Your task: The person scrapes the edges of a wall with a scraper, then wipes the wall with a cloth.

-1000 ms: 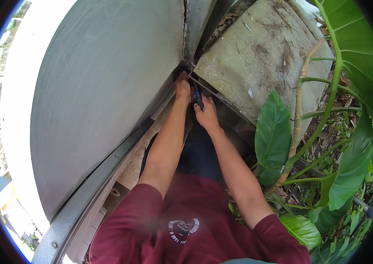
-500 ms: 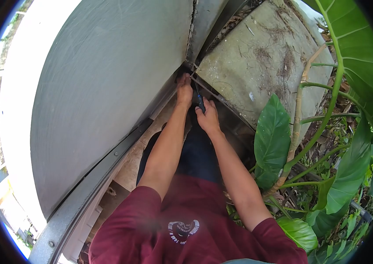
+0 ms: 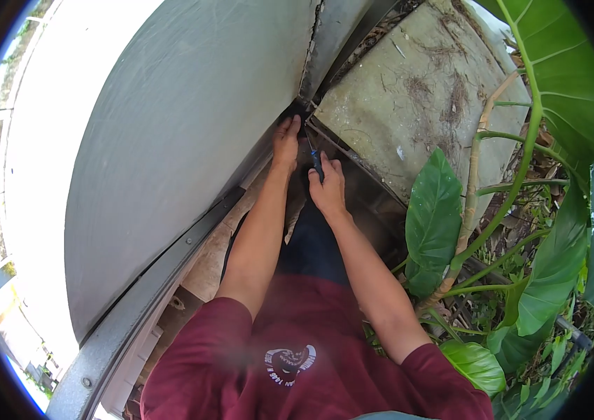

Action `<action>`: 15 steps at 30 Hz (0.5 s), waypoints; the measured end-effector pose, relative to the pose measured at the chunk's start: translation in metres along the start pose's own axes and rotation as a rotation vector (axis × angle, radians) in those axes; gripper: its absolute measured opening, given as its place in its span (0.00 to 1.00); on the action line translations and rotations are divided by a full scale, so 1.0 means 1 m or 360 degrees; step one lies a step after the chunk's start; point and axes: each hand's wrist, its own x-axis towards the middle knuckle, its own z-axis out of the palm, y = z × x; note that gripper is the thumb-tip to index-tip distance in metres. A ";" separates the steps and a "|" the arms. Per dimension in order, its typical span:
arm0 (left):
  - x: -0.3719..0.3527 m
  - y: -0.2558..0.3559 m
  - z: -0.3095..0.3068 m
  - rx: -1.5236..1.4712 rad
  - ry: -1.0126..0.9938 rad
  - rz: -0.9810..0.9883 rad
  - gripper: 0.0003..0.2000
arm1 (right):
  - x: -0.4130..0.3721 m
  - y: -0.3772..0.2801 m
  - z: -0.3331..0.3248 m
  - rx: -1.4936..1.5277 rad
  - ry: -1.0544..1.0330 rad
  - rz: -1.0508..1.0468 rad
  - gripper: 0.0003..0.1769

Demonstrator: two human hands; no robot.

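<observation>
My right hand (image 3: 329, 187) is closed around a screwdriver (image 3: 316, 159) with a dark blue handle, its shaft pointing up into the corner where a grey metal panel (image 3: 185, 133) meets a dirty concrete slab (image 3: 409, 91). My left hand (image 3: 285, 142) rests flat against the lower edge of the grey panel, fingers reaching into the dark corner beside the screwdriver tip. What the tip touches is hidden in shadow.
A metal frame rail with bolts (image 3: 157, 280) runs along the panel's lower edge. Large green leaves and stems (image 3: 521, 231) crowd the right side. My maroon shirt (image 3: 297, 357) fills the bottom of the view.
My left hand has shifted slightly left onto the panel edge, fingers spread. The right hand with the screwdriver stays nearly in place. The view has tilted a little.
</observation>
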 end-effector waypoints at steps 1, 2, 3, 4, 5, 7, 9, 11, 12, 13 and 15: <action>-0.001 -0.002 -0.002 0.0034 -0.0010 0.0038 0.20 | -0.004 -0.001 0.003 -0.0021 0.0049 0.0003 0.27; 0.000 -0.003 -0.002 0.0050 0.0073 0.0060 0.19 | -0.008 -0.003 0.006 -0.0044 0.0099 0.0006 0.28; -0.001 -0.003 0.000 0.0067 0.0158 0.0082 0.18 | -0.010 -0.001 0.009 -0.0066 0.0149 0.0009 0.28; -0.004 0.000 0.001 0.0086 0.0243 0.0101 0.18 | -0.011 0.005 0.012 -0.0111 0.0126 0.0009 0.28; -0.003 0.000 0.000 0.0102 0.0236 0.0148 0.17 | -0.012 0.011 0.016 -0.0154 0.0106 0.0011 0.29; 0.006 -0.011 -0.008 0.0142 0.0218 0.0243 0.17 | -0.013 -0.001 0.013 0.0145 -0.0010 0.0314 0.29; 0.004 -0.002 -0.018 0.0588 0.0091 0.0340 0.17 | -0.015 -0.030 0.003 0.0833 -0.0205 0.0905 0.30; -0.008 0.016 -0.016 0.0955 0.0009 0.0424 0.17 | -0.022 -0.026 0.005 0.0839 -0.0210 0.0940 0.29; -0.015 0.026 -0.013 0.1102 -0.0006 0.0465 0.17 | -0.023 -0.028 0.005 0.0842 -0.0215 0.0954 0.28; -0.021 0.034 -0.012 0.1251 -0.0020 0.0501 0.16 | -0.026 -0.029 0.003 0.0860 -0.0215 0.0982 0.28; -0.026 0.035 -0.010 0.1502 -0.0038 0.0831 0.14 | -0.030 -0.031 -0.001 0.0896 -0.0214 0.1038 0.27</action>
